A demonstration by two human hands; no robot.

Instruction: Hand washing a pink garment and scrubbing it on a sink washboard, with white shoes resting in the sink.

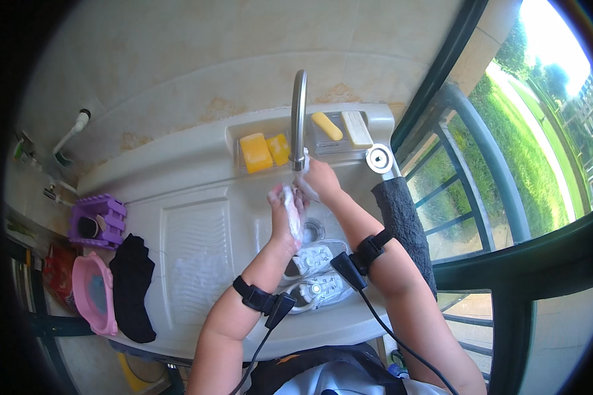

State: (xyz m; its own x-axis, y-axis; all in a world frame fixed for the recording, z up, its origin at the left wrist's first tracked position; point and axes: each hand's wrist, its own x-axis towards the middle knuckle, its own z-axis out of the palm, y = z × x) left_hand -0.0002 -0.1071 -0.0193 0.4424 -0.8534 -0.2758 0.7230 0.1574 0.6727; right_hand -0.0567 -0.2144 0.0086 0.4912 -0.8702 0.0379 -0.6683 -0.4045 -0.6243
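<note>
My left hand (285, 217) and my right hand (318, 180) meet over the sink basin, below the metal faucet (300, 113). A soapy, foamy white cloth (291, 212) or similar thin item runs along my left palm and up to my right hand, which is closed around part of it beside the spout. Foam partly hides the fingers. Beneath my forearms, a pair of white and grey sneakers (321, 289) lies in the basin near the metal drain (312, 230).
Yellow soap bars (256, 153) and a white soap bar (357, 129) rest on the back ledge, near a drain strainer (379, 158). A ribbed washboard (197, 261), black cloth (131, 289), pink basin (93, 294) and purple basket (99, 220) are left. A dark grey towel (406, 222) hangs right.
</note>
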